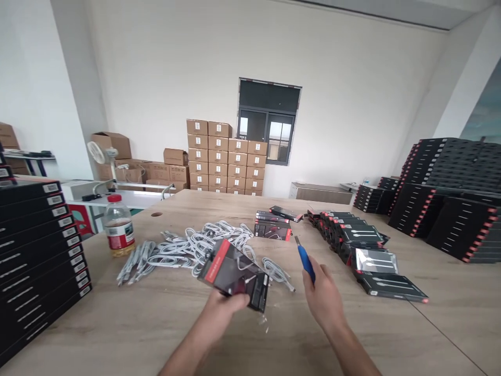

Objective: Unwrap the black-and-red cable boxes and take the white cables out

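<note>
My left hand point(227, 305) grips a flat black retail package with a red stripe point(235, 274), tilted above the table, with a white cable visible inside it. My right hand point(321, 297) holds a blue utility knife point(306, 262), its short metal blade pointing up and away from me. Just left of the knife and under the package lies a tangled pile of white cables point(195, 250). A few small clear plastic scraps lie on the wooden table point(352, 334) below the package.
Black packages lie in an overlapping row point(352, 243) right of my right hand, with a small group point(272, 224) behind. A plastic bottle point(119, 227) stands left. Tall black stacks rise at both sides point(39, 250) point(450, 198). Cardboard cartons point(223, 156) line the far wall.
</note>
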The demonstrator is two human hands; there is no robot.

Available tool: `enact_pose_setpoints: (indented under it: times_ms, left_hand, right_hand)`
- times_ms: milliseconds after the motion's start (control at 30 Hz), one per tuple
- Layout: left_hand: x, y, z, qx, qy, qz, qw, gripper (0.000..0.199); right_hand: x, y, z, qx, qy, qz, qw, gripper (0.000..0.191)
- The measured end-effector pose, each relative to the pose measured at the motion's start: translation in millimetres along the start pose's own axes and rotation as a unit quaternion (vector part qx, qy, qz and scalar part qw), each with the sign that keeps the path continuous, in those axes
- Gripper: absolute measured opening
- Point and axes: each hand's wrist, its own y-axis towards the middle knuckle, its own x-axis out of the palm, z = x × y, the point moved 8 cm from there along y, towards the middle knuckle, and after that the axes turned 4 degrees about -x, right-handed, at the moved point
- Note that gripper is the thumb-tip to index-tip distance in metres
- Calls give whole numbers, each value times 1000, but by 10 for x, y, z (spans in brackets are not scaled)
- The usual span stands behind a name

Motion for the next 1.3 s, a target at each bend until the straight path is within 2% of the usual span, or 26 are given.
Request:
enact_pose_setpoints:
  times_ms: [67,200,300,367,467,600,667,767,833,900,967,1067,1200,1300]
  left_hand:
    - [-34,63,83,4,-43,10,999,30]
    - [33,84,182,-6,-104,-10,994,42]
    - [29,93,164,-22,-136,2,990,50]
    - [-17,122,142,-28,-156,19,987,52]
    - [-109,176,127,-31,-174,47,983,55]
    - [-170,191,130,-35,-174,71,982,55]
    - [-138,176,142,-39,-170,60,983,53]
    - [-51,149,165,-45,-158,23,986,49]
    - [-16,139,169,-51,-150,5,987,50]
    - [-21,136,158,-57,-152,6,987,51]
    - [-31,134,131,-67,-157,10,985,49]
    - [-30,114,51,-101,-149,15,984,41]
    - [37,64,-49,-151,-118,-10,981,36]
    - [95,39,-94,-168,-101,-36,980,34]
  right_hand:
    - [7,28,210,34,-43,-54,997,47]
    - [74,27,611,83,-137,-138,977,49]
    - [60,27,835,119,-170,-155,966,40]
    - [19,47,848,118,-171,-145,967,36]
    - [47,57,622,58,-118,-160,978,33]
    - [261,-152,131,-49,25,-266,963,29]
    - [327,-290,-62,-90,67,-289,951,28]
    - [374,-399,-244,-144,98,-284,943,14]
    - [378,-379,-285,-138,161,-265,941,14]
    - [383,-314,-273,-99,236,-245,935,9]
    - [411,-261,-257,-47,321,-233,917,6]
    - [452,-236,-284,-2,422,-204,883,15]
    - [532,-322,-369,11,451,-197,870,16]
    - [529,-417,-463,-5,439,-210,874,27]
